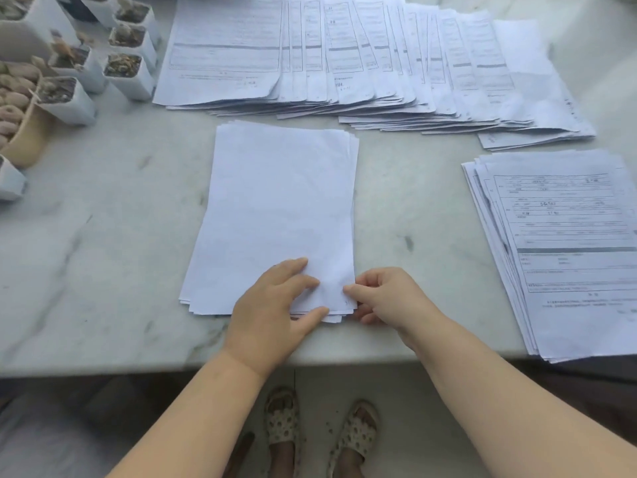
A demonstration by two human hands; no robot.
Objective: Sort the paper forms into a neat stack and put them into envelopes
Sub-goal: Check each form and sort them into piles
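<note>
A face-down stack of white forms (279,208) lies in the middle of the marble table (103,257). My left hand (272,312) rests on the stack's near right corner, fingers spread on the top sheet and thumb at the near edge. My right hand (386,298) pinches that same corner from the right, thumb and forefinger on the paper edge. A wide fanned row of printed forms (344,56) lies along the far side. Another printed pile (565,243) lies at the right edge. No envelope is in view.
Several small white pots with dry plants (127,67) stand at the far left, beside a tan pot (24,139). The table's near edge (138,367) runs below my hands. Beneath it are the floor and two feet in sandals (317,432).
</note>
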